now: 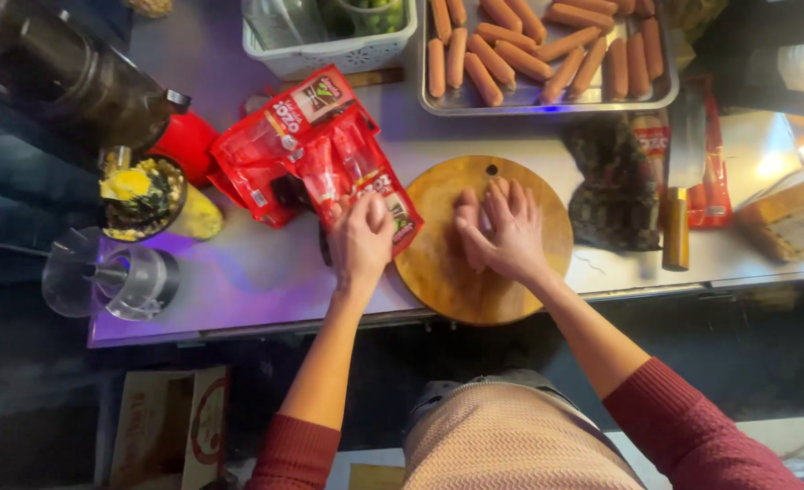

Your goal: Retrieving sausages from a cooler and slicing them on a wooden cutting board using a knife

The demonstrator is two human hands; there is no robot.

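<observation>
Sausages fill the metal tray lying past the fingertips of the right hand, set in slanting rows, bare and reddish brown. Left of that tray, beyond the left hand, stands a white plastic basket with clear bags and something green inside; I cannot tell what the green things are. Further off to the left of the left hand sits a dark round pot holding a yellow and dark mix, with a red can just behind it and a clear lidded container nearer the table edge.

Red plastic sausage packets lie in a loose heap just above the left hand, glossy, with white and dark labels. That hand rests flat, fingers together, on the nearest packet, whose corner overlaps the rim of the round wooden cutting board.

The right hand is on the board, fingers spread and curled down over something pale beneath them; I cannot tell what it covers, or whether it grips it.

To the right of the right hand lies a dark crumpled cloth, then a cleaver with a wooden handle resting on another red packet. Beyond that sits a tan package with a pale label.
</observation>
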